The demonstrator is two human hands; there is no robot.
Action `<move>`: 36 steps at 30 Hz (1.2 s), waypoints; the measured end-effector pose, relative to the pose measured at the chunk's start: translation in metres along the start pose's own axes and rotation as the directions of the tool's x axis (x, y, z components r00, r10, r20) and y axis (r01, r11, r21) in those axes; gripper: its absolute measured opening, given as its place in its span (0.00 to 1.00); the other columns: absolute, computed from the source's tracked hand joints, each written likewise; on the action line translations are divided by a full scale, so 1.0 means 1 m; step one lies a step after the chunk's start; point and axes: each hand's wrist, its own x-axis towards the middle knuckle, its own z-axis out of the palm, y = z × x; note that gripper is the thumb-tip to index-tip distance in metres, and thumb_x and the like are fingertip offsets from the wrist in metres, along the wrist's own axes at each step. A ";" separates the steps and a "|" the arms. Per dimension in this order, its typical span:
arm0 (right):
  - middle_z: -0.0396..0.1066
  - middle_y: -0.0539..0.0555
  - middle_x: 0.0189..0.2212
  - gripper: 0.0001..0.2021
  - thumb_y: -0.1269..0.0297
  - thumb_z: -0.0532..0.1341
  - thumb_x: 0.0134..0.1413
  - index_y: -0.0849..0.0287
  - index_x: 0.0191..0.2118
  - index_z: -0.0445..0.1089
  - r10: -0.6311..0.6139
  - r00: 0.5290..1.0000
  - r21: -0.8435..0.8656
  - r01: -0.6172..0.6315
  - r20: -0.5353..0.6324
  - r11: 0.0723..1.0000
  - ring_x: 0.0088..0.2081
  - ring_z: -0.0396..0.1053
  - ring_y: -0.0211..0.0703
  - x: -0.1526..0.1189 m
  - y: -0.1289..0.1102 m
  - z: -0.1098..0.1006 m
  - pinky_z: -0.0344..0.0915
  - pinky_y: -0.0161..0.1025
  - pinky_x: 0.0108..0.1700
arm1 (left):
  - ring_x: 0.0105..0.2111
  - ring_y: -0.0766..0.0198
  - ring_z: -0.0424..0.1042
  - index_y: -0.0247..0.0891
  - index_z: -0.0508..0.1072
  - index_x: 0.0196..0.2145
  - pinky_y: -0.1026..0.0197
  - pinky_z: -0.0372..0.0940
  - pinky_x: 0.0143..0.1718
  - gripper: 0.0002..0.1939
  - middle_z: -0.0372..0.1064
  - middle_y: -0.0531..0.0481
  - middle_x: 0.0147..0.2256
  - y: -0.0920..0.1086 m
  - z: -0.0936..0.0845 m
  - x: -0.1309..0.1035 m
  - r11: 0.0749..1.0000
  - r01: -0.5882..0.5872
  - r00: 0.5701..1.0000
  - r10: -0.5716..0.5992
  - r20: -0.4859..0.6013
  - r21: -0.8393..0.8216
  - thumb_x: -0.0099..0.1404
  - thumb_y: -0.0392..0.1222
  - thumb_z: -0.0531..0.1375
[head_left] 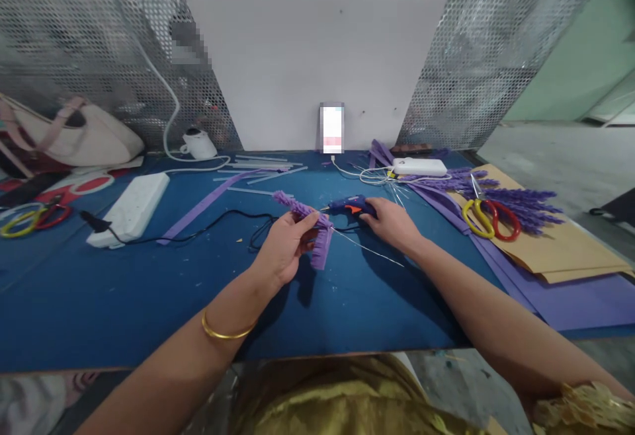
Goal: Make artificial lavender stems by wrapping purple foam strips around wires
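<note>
My left hand (285, 246) is closed on a purple paper flower (321, 250), its fringed strip hanging down below the fingers and its wound tip pointing up and left. A thin wire (367, 248) runs from the flower toward the lower right. Near the middle of the blue table (198, 303), my right hand (389, 221) grips the handle end of a blue glue gun (350, 205) with an orange trigger. The gun's nozzle points left, close to the flower; whether they touch is unclear.
Glue sticks (260, 165), a purple strip (208, 203) and a power strip (131, 210) lie left. A phone (332, 129) stands behind. Right are scissors (491, 219), a power bank (419, 167), purple flowers (526, 203) and brown paper (560, 250). A black cord crosses the table.
</note>
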 end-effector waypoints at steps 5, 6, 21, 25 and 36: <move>0.73 0.63 0.43 0.15 0.58 0.62 0.60 0.62 0.47 0.76 -0.071 0.997 -0.170 0.066 -0.027 0.983 0.43 0.71 0.51 -0.002 -0.002 -0.006 0.64 0.44 0.44 | 0.27 0.67 0.73 0.37 0.74 0.33 0.68 0.64 0.25 0.13 0.73 0.53 0.28 -0.010 0.003 -0.007 0.997 0.024 0.992 -0.032 0.122 0.072 0.53 0.41 0.72; 0.73 0.63 0.44 0.15 0.58 0.62 0.60 0.61 0.47 0.76 -0.089 0.994 -0.102 0.082 -0.059 0.991 0.43 0.70 0.50 -0.004 -0.006 -0.008 0.63 0.44 0.44 | 0.27 0.66 0.73 0.37 0.74 0.33 0.67 0.64 0.25 0.13 0.73 0.53 0.28 -0.012 0.003 -0.008 0.996 0.026 0.989 -0.039 0.146 0.090 0.53 0.42 0.72; 0.67 0.47 0.27 0.10 0.60 0.70 0.48 0.61 0.32 0.72 -0.167 0.913 0.899 -0.311 0.373 0.307 0.26 0.61 0.31 -0.034 -0.051 -0.010 0.59 0.32 0.29 | 0.23 0.68 0.70 0.36 0.73 0.32 0.66 0.63 0.26 0.20 0.74 0.52 0.26 -0.025 0.008 -0.011 0.984 0.129 0.986 -0.141 0.093 0.126 0.46 0.45 0.76; 0.63 0.45 0.23 0.13 0.58 0.70 0.48 0.61 0.28 0.68 -0.130 0.921 0.898 -0.315 0.367 0.307 0.24 0.59 0.30 -0.032 -0.050 -0.011 0.58 0.32 0.27 | 0.25 0.64 0.73 0.34 0.79 0.33 0.64 0.64 0.26 0.18 0.76 0.45 0.28 -0.024 0.007 -0.012 0.957 0.174 0.937 -0.234 0.261 0.231 0.53 0.53 0.71; 0.73 0.50 0.31 0.12 0.62 0.71 0.46 0.61 0.35 0.72 -0.281 0.826 0.870 -0.437 0.488 0.228 0.31 0.69 0.35 -0.030 -0.044 -0.015 0.68 0.33 0.36 | 0.25 0.63 0.74 0.34 0.82 0.28 0.62 0.69 0.32 0.11 0.77 0.44 0.27 -0.025 0.006 -0.014 0.956 0.204 0.939 -0.252 0.234 0.210 0.47 0.42 0.74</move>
